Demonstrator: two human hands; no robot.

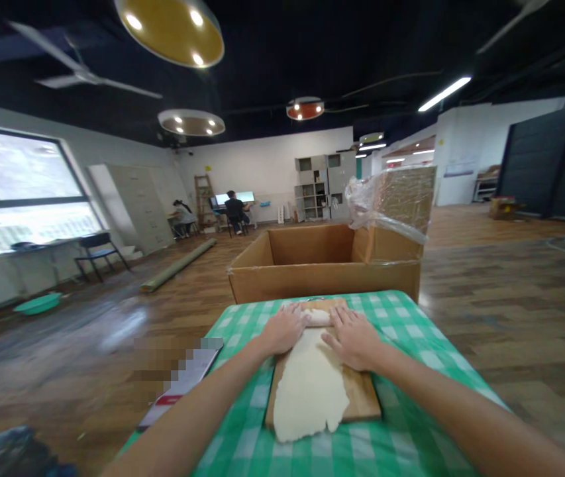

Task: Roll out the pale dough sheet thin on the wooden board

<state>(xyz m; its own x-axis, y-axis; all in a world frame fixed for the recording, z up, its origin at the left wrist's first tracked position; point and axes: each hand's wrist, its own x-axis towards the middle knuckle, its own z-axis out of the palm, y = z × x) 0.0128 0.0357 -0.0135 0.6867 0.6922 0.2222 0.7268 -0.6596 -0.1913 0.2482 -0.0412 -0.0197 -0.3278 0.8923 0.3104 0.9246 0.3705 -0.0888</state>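
A thin sheet of pale dough point(312, 391) lies lengthwise on a wooden board point(361, 397), its ragged near end hanging slightly over the board's front edge. Across the far end of the sheet is a pale cylinder point(318, 318); whether it is rolled-up dough or a rolling pin wrapped in dough, I cannot tell. My left hand point(285, 328) rests on its left end, fingers stretched forward. On the right end lies my right hand point(354, 338), fingers extended and thumb spread toward the dough. Both palms face down, and neither hand's fingers visibly wrap round the cylinder.
The board stands on a table with a green-and-white checked cloth point(406, 324). A flat, partly blurred item point(193, 371) lies at the table's left edge. Beyond the table is a large open cardboard box point(322, 281). Two people sit at desks far back.
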